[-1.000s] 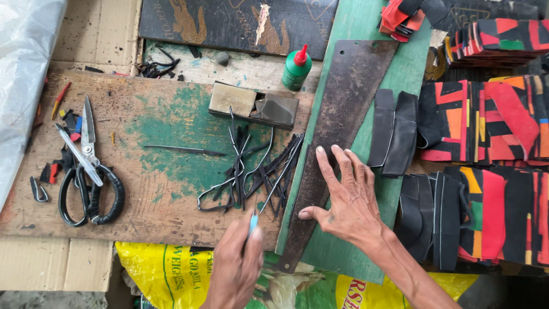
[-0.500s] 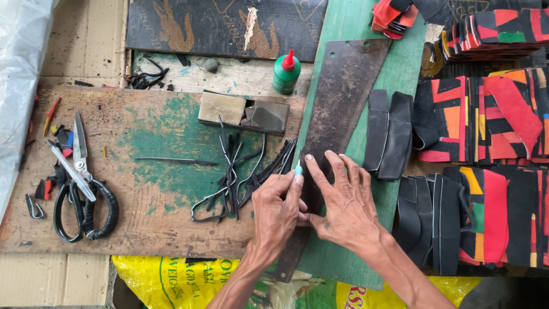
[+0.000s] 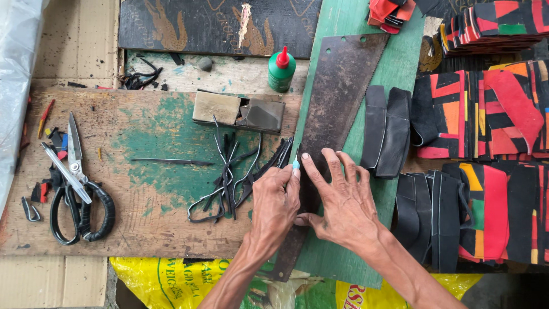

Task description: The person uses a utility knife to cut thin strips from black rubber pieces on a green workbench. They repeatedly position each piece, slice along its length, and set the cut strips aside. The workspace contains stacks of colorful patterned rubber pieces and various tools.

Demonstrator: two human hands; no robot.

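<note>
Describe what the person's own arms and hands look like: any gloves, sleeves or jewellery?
Both are bare. The left hand and the right hand wear no gloves, rings or watch, and no sleeve shows on either forearm up to the picture's lower edge. The arms are lean, with raised veins and tendons; a small dark mark sits near the right thumb's base.

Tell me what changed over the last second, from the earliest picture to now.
The left hand, holding a small light-blue tool, moved up from the bench's near edge to the left edge of the rusty saw blade, close beside the right hand. The right hand stayed spread flat on the blade. The scissors, black strips and green glue bottle stayed where they were.
</note>
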